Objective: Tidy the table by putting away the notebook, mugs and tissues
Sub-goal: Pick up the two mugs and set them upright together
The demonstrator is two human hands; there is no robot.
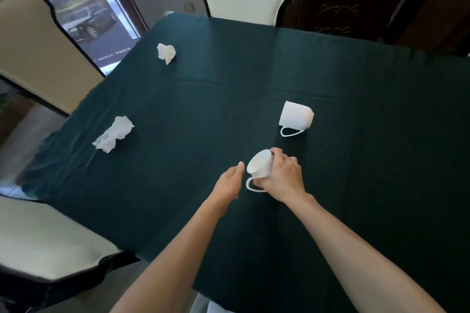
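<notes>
Dim indoor scene, daylight from the window (96,20) well to the far left of the fingers (277,154). Dark green worktop (229,99) is underexposed, brighter sheen along its far edge. White mug (296,115) beyond the fingers and tissues (113,134) to their left nearly blow out, soft shadows only. Strong wide-angle bending at the edges; near-left chair (48,239) is blurred, overall softness.

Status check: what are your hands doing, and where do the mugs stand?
Right hand gripping near mug, tipped on its side. Left hand open beside it. Second mug lying on its side. Nothing blocking.
</notes>
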